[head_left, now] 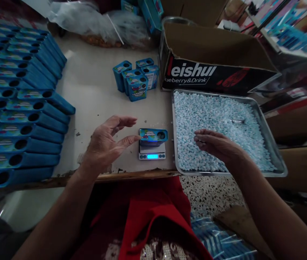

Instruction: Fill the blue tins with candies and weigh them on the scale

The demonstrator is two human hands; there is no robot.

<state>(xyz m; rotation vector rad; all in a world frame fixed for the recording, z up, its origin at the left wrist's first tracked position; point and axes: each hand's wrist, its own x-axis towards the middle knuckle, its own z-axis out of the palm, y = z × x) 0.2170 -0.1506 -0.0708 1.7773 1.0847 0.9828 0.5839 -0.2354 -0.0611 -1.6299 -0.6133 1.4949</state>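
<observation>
A small blue candy box (152, 135) with a round hole in its top stands on a digital pocket scale (152, 151) with a lit blue display. My left hand (107, 142) is beside the box on its left, thumb and fingers apart; the thumb tip reaches the box's edge, and whether it touches I cannot tell. Over the metal tray (175, 144) of small pale blue and white candies (213, 112), my right hand (218, 142) has its fingers pressed together. What lies between those fingertips is too small to make out.
Rows of blue boxes (26, 126) fill the table's left side. Several upright boxes (137, 88) stand behind the scale. An open cardboard carton (213, 68) is behind the tray. A metal scoop-like piece (237, 121) lies among the candies. Plastic bags (101, 25) sit at the back.
</observation>
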